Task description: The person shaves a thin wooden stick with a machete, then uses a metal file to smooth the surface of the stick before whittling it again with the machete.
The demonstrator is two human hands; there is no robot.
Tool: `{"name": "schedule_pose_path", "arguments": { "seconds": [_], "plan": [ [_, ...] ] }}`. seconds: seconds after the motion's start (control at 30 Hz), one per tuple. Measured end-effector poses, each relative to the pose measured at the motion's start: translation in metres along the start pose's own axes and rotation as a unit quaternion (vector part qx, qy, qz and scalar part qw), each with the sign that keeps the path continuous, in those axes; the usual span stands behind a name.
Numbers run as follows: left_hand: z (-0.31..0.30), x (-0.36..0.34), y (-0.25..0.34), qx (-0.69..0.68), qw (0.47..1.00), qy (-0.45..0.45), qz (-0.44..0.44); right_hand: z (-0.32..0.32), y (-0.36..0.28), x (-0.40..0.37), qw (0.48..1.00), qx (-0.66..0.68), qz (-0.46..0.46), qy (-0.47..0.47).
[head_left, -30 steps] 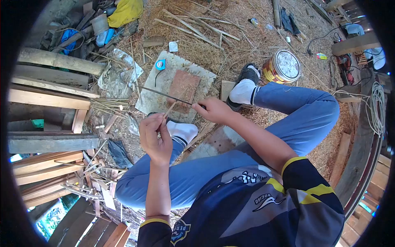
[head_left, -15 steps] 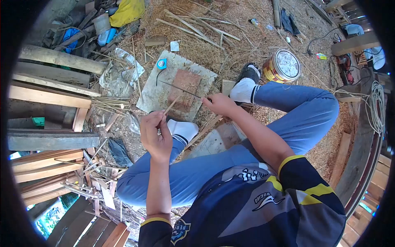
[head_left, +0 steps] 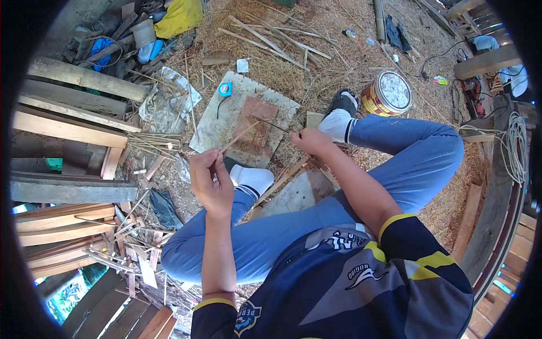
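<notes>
My left hand (head_left: 210, 179) pinches the lower end of a thin wooden stick (head_left: 240, 137), which points up and to the right. In my right hand (head_left: 311, 140) is the handle end of a thin dark blade (head_left: 274, 125), reaching left over the reddish-brown board (head_left: 259, 106). The far tip of the stick overlaps the blade near its outer end in this view. Beneath both lies a grey slab (head_left: 215, 131) that carries the board. A blue tape measure (head_left: 225, 89) rests on the slab's upper left part.
A paint bucket (head_left: 394, 93) with a whitish lid stands beside my right foot. Thin sticks (head_left: 149, 141) and plastic wrapping (head_left: 164, 104) lie left of the slab. Stacked planks (head_left: 70, 133) line the left side, and wood strips (head_left: 271, 39) lie on the shavings-covered ground ahead.
My right hand has drawn the blade back to the right, so less of it extends past the stick. The stick in my left hand now shows longer and points further right.
</notes>
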State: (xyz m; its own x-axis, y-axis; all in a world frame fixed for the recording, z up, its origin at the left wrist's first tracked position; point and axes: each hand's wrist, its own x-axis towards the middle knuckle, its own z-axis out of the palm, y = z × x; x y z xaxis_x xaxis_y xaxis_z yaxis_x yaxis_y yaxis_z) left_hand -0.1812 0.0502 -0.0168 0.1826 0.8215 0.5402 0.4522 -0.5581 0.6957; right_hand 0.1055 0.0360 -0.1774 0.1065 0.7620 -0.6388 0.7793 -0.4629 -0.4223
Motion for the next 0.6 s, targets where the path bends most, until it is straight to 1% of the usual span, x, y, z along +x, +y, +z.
{"name": "schedule_pose_path", "arguments": {
  "seconds": [0.1, 0.2, 0.23, 0.3, 0.4, 0.43, 0.5, 0.6],
  "plan": [
    [-0.003, -0.004, -0.007, 0.005, 1.000, 0.009, -0.022, -0.004, -0.005, 0.002, 1.000, -0.015, 0.009, -0.011],
    [-0.007, -0.003, -0.008, 0.028, 0.999, 0.018, -0.035, -0.008, -0.026, -0.009, 0.999, 0.005, -0.050, 0.008],
    [-0.008, -0.002, -0.007, 0.040, 0.998, 0.021, -0.038, -0.012, -0.038, -0.017, 0.996, 0.023, -0.084, 0.008],
    [-0.008, 0.000, -0.010, 0.026, 0.998, 0.047, -0.045, -0.016, -0.065, -0.040, 0.987, 0.061, -0.151, 0.007],
    [-0.010, -0.003, -0.013, 0.021, 0.995, 0.063, -0.072, -0.026, -0.106, -0.086, 0.969, 0.126, -0.211, 0.030],
    [-0.011, -0.004, -0.014, 0.021, 0.994, 0.065, -0.083, -0.025, -0.112, -0.094, 0.967, 0.121, -0.220, 0.035],
    [-0.009, -0.005, -0.013, 0.029, 0.995, 0.068, -0.071, -0.024, -0.118, -0.102, 0.963, 0.111, -0.240, 0.045],
    [-0.012, -0.005, -0.011, 0.033, 0.995, 0.053, -0.074, -0.014, -0.099, -0.087, 0.957, 0.146, -0.240, 0.078]
  ]
}}
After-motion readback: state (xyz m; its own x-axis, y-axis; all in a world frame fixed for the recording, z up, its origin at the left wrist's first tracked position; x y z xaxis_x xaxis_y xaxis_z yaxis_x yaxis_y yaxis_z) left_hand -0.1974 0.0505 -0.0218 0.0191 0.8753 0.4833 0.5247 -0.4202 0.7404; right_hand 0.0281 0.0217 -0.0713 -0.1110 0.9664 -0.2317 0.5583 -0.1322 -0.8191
